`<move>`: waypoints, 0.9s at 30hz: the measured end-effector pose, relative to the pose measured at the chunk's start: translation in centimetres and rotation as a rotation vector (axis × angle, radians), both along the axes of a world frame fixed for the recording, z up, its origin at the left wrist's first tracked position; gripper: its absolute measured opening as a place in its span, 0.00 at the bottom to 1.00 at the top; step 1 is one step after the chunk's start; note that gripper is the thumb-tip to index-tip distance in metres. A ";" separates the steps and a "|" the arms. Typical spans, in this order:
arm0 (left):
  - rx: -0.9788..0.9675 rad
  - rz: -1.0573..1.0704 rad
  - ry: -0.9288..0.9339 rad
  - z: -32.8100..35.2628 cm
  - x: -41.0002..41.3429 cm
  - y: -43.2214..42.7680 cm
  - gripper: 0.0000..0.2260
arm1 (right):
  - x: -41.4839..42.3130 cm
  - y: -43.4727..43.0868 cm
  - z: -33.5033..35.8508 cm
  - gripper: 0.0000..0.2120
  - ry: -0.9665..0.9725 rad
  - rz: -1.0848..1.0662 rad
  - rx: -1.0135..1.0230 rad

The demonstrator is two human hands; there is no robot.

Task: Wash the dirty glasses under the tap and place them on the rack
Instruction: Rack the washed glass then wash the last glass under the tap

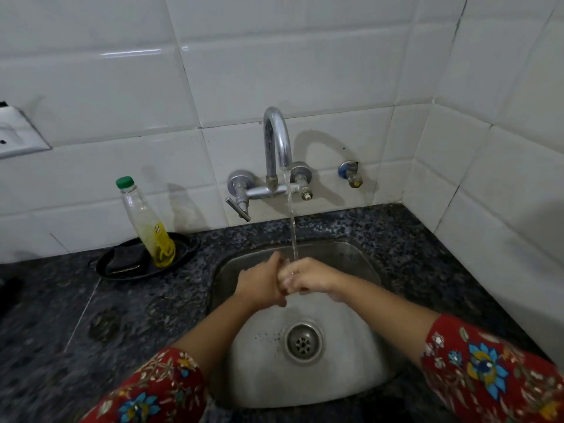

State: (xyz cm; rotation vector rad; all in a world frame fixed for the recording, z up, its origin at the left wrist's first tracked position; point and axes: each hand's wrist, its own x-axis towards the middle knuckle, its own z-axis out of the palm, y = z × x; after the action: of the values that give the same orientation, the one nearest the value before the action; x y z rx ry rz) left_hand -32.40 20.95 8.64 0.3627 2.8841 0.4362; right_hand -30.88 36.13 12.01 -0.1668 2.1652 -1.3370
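Two hands meet under running water at the back half of the sink [351, 377], as I watch from the head camera. The left hand [261, 280] and right hand [311, 274] are pressed together, fingers curled over one another. I cannot tell whether they are grasping an object or only each other.

A pale glint [285, 280] sits where the palms meet. I cannot tell whether it is a glass, so its long axis and the way its mouth points stay unread.

The water stream [292, 227] falls from the tap [277, 141], mounted on the tiled wall [305, 71] behind the sink, and lands on the knuckles. The tap's lever handle [238, 207] juts out behind the sink's back left corner. A small blue valve [349, 172] sits on the wall behind the sink's back right.

Open basin lies in front of the hands, with the drain [303, 340] near the sink's middle. Both forearms cross the sink's front rim, and red floral sleeves [488, 370] cover the front corners.

Dark speckled countertop [412, 239] rings the sink. It is narrow to the right, where a side wall closes in, and broad to the left. Left of the sink's back corner, a black dish [183, 242] holds a dark scrub pad [125, 257] and a green-capped bottle [149, 227] of yellow liquid, which leans left.
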 end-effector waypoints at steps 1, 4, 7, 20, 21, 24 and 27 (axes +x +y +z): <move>-0.144 -0.021 -0.002 0.1 0.3 -0.1 0.38 | 0.5 0.2 -0.5 0.13 -0.090 -0.103 -0.081; -0.469 -0.087 -0.035 0.3 1.1 0.0 0.35 | 1.4 0.3 -3.3 0.10 -0.365 -0.288 -0.223; -0.692 -0.138 -0.004 0.3 1.7 0.4 0.30 | 2.4 -0.1 -5.5 0.09 -0.598 -0.468 -0.422; 0.467 0.004 -0.260 -1.6 -0.6 -1.4 0.24 | 1.3 2.3 -5.2 0.16 0.705 0.368 0.249; 0.515 -0.018 -0.259 -1.9 -0.7 -1.2 0.24 | 0.3 3.2 -4.6 0.17 0.893 0.584 0.459; 0.629 -0.023 -0.249 -2.6 -0.7 0.5 0.27 | -1.6 3.6 -2.2 0.15 0.969 0.811 0.866; 0.768 0.112 -0.027 -2.5 0.0 2.5 0.25 | -2.0 1.8 -1.4 0.13 0.567 0.551 0.734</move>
State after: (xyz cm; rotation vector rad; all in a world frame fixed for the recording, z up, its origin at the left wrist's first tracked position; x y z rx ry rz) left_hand -32.44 23.46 6.11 0.2924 2.5961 1.5487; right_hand -32.84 37.95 10.66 -0.8464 2.6345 -0.1498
